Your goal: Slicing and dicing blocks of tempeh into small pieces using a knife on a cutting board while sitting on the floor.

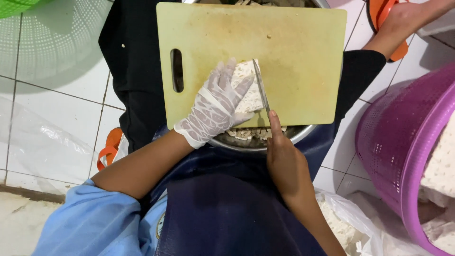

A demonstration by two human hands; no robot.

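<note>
Mid-slice: gloved left hand point(215, 106) pins the white block point(247, 87) on the cutting board point(303, 52); right hand point(284, 163) grip closed on knife point(261, 86). Next cut likely needs fingertips kept off the blade.

The cutting board point(294, 57) hid most of the metal bowl point(258, 142) beneath it; only the near rim and a few cut pieces point(244, 134) showed. My gloved left hand point(213, 109) covered part of the white block point(249, 90) on the board. My right hand point(284, 163) hid the knife's point(260, 87) handle. Right of the board, the purple basket point(403, 156) ran off the edge.
</note>
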